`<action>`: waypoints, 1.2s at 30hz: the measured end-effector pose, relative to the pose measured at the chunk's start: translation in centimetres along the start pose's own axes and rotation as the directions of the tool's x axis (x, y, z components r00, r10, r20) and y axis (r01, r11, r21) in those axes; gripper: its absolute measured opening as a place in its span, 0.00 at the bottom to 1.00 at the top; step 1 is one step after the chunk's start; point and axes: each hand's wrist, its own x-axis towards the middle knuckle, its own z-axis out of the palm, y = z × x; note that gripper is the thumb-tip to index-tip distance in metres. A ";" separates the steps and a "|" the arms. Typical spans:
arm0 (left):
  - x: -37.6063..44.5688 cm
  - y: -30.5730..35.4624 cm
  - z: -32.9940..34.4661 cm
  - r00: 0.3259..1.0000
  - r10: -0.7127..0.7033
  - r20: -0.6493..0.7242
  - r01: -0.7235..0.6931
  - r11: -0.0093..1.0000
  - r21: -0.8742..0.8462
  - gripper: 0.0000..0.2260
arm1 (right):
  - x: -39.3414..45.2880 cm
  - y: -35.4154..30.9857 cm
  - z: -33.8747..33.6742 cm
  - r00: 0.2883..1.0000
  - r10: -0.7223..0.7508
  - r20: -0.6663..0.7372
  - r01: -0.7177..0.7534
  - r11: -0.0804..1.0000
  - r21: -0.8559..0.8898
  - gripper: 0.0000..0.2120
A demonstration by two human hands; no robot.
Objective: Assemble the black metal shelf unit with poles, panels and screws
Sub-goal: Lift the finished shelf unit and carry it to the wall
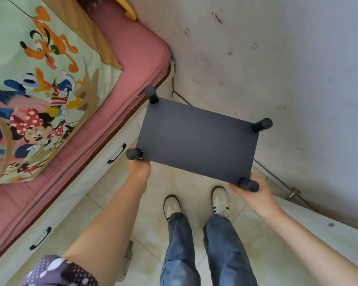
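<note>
Your left hand [139, 169] reaches under the shelf's [196, 139] near-left corner, just below that pole [133, 154]; fingers hidden, so can't tell the grip. Your right hand [251, 193] wraps the near-right pole [249, 184]. Probably carrying it level, wall beyond both hands.
</note>
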 end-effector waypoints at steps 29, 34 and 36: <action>-5.2 0.6 2.4 0.989 -0.106 -0.102 0.020 0.783 -0.622 0.27 | 6.8 -6.5 -6.3 0.962 0.093 0.258 -0.185 0.914 0.361 0.19; -4.7 1.4 2.5 0.989 -0.070 -0.128 -0.014 0.830 -0.558 0.27 | 6.9 -7.5 -6.3 0.988 0.044 0.151 -0.093 0.939 0.331 0.05; -4.2 2.1 2.6 0.989 -0.048 -0.140 -0.035 0.845 -0.534 0.30 | 6.9 -7.7 -6.5 0.991 0.038 0.127 -0.079 0.938 0.336 0.04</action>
